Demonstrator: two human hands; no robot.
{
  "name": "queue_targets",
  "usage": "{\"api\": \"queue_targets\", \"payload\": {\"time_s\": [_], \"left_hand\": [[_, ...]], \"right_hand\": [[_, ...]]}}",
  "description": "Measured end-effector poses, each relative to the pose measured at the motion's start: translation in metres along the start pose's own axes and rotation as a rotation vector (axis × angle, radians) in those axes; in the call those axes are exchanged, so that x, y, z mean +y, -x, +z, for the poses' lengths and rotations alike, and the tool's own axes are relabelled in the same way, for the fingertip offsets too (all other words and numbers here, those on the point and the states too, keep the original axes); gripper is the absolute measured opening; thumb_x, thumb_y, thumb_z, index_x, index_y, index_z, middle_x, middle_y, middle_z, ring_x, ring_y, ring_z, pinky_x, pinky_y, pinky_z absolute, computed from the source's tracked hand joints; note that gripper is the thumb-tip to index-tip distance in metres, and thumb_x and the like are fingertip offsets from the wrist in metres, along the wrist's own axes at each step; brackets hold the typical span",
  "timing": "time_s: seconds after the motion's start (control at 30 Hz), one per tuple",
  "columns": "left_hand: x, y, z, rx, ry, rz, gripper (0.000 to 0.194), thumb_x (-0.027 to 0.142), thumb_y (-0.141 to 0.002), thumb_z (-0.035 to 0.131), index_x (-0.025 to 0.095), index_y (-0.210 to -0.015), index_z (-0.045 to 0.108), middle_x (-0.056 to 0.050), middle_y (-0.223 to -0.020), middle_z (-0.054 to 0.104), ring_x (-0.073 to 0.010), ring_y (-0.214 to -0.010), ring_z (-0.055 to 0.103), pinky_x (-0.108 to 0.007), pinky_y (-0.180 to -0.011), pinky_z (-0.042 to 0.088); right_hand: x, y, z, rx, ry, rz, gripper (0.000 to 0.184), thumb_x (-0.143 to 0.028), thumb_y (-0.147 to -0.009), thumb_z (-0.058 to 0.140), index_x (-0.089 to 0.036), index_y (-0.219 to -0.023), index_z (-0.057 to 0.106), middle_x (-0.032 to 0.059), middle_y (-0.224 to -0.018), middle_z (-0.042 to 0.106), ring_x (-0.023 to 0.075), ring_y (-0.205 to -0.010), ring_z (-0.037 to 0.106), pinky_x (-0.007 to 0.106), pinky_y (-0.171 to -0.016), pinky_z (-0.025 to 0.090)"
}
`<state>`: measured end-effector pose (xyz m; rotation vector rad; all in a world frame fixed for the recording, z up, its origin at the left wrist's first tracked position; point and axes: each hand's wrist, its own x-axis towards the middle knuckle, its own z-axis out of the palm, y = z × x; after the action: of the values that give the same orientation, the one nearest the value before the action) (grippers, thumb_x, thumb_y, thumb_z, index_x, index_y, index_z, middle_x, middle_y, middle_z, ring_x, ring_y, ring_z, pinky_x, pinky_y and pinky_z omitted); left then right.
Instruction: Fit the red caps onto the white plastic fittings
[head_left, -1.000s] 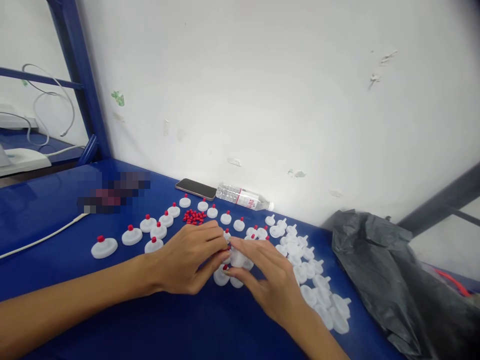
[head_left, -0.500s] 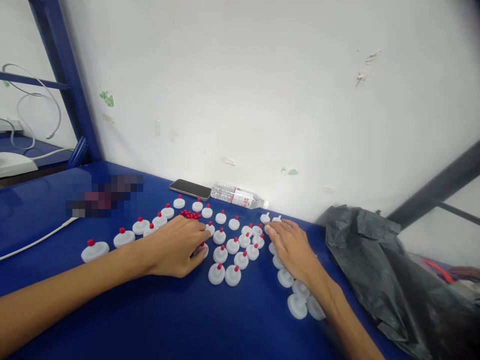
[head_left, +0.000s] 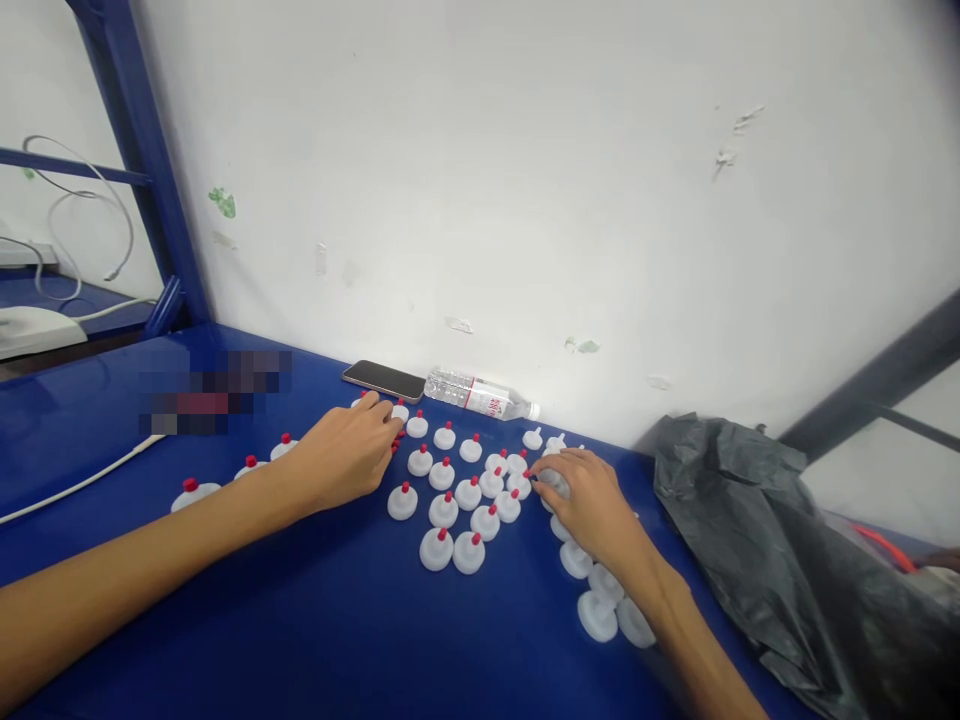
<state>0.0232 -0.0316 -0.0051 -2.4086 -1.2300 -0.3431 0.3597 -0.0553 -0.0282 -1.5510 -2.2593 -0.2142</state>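
Over a small pile of red caps (head_left: 398,438) at the back of the blue table is my left hand (head_left: 346,442), its fingers curled down and pressed together. Its fingertips meet the pile, and what they pinch is hidden. Closed around a white lid with a nozzle (head_left: 553,482) is my right hand (head_left: 591,500), which partly covers it. Several white lids with red tips (head_left: 443,510) stand upright between the hands. Several bare white lids (head_left: 598,616) lie under and beside my right hand and forearm.
A phone (head_left: 384,381) and a clear water bottle (head_left: 480,394) lie along the wall. A black plastic bag (head_left: 739,530) is heaped at the right. More red-tipped lids (head_left: 196,493) stand behind my left forearm, near a white cable (head_left: 82,482).
My left hand has moved up and back from the red-tipped lids to the red cap pile, uncovering one lid. My right hand has drawn in its fingers around a white lid.
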Motion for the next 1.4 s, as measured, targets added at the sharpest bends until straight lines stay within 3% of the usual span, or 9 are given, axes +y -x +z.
{"api": "queue_targets", "payload": {"time_s": [0.2,0.37,0.53,0.7,0.87,1.1,1.27,1.4], "left_hand": [[0.004,0.002,0.005,-0.056,-0.013,0.007,0.015,0.019,-0.094,0.052,0.014,-0.084,0.062,-0.010,-0.089,0.061,-0.0250,-0.087,0.056,-0.026,-0.054,0.038],[0.001,0.002,0.015,-0.107,0.000,0.005,0.013,0.011,-0.092,0.051,0.014,-0.089,0.063,-0.010,-0.096,0.060,-0.0226,-0.081,0.057,-0.027,-0.054,0.040],[0.000,0.002,0.020,-0.130,0.011,0.009,0.014,0.014,-0.093,0.050,0.016,-0.091,0.063,-0.010,-0.098,0.060,-0.0241,-0.080,0.058,-0.030,-0.056,0.043],[0.001,0.002,0.019,-0.139,0.021,0.017,0.018,0.011,-0.094,0.047,0.019,-0.100,0.062,-0.008,-0.097,0.058,-0.0224,-0.075,0.056,-0.030,-0.054,0.038],[-0.001,0.003,0.019,-0.127,0.024,0.085,0.019,0.007,-0.094,0.048,0.021,-0.093,0.061,-0.005,-0.094,0.057,-0.0202,-0.072,0.052,-0.030,-0.050,0.030],[0.001,0.003,0.018,-0.096,0.025,0.121,0.013,0.010,-0.094,0.051,0.019,-0.089,0.058,-0.005,-0.091,0.059,-0.0199,-0.075,0.056,-0.029,-0.050,0.027],[0.008,0.001,0.007,-0.062,-0.009,0.103,0.010,0.016,-0.096,0.050,0.018,-0.090,0.057,-0.005,-0.089,0.060,-0.0205,-0.072,0.058,-0.030,-0.047,0.025],[0.013,-0.001,-0.005,0.060,0.029,0.044,0.010,0.022,-0.095,0.048,0.019,-0.088,0.055,-0.001,-0.083,0.061,-0.0172,-0.063,0.057,-0.029,-0.047,0.027]], "right_hand": [[-0.007,0.002,0.000,-0.005,-0.036,0.098,0.014,-0.020,-0.086,0.056,-0.028,-0.091,0.066,0.0017,-0.098,0.074,0.0306,-0.104,0.067,0.070,-0.108,0.028],[-0.016,0.001,-0.011,-0.092,-0.036,0.124,0.017,-0.014,-0.087,0.052,-0.026,-0.093,0.063,0.0001,-0.096,0.073,0.0228,-0.089,0.069,0.067,-0.112,0.024],[-0.026,0.000,-0.021,-0.110,-0.026,0.103,0.021,-0.014,-0.091,0.048,-0.027,-0.099,0.063,-0.0001,-0.098,0.073,0.0208,-0.095,0.069,0.062,-0.117,0.018],[-0.029,0.000,-0.023,-0.087,-0.014,0.087,0.016,-0.020,-0.094,0.049,-0.027,-0.099,0.062,0.0000,-0.100,0.073,0.0206,-0.096,0.068,0.059,-0.117,0.019],[-0.026,0.000,-0.022,-0.056,-0.015,0.054,0.016,-0.020,-0.093,0.049,-0.028,-0.098,0.062,-0.0007,-0.098,0.073,0.0204,-0.093,0.069,0.061,-0.116,0.020],[-0.033,0.000,-0.029,0.032,-0.049,0.020,0.014,-0.022,-0.095,0.049,-0.028,-0.099,0.061,-0.0021,-0.100,0.073,0.0203,-0.097,0.069,0.059,-0.117,0.021],[-0.043,0.002,-0.032,0.118,-0.073,-0.049,0.015,-0.021,-0.097,0.049,-0.028,-0.104,0.060,-0.0026,-0.104,0.073,0.0193,-0.100,0.068,0.055,-0.117,0.022],[-0.053,0.004,-0.031,0.183,-0.097,-0.124,0.017,-0.022,-0.100,0.047,-0.025,-0.111,0.059,0.0006,-0.105,0.073,0.0192,-0.095,0.068,0.047,-0.108,0.036]]}}
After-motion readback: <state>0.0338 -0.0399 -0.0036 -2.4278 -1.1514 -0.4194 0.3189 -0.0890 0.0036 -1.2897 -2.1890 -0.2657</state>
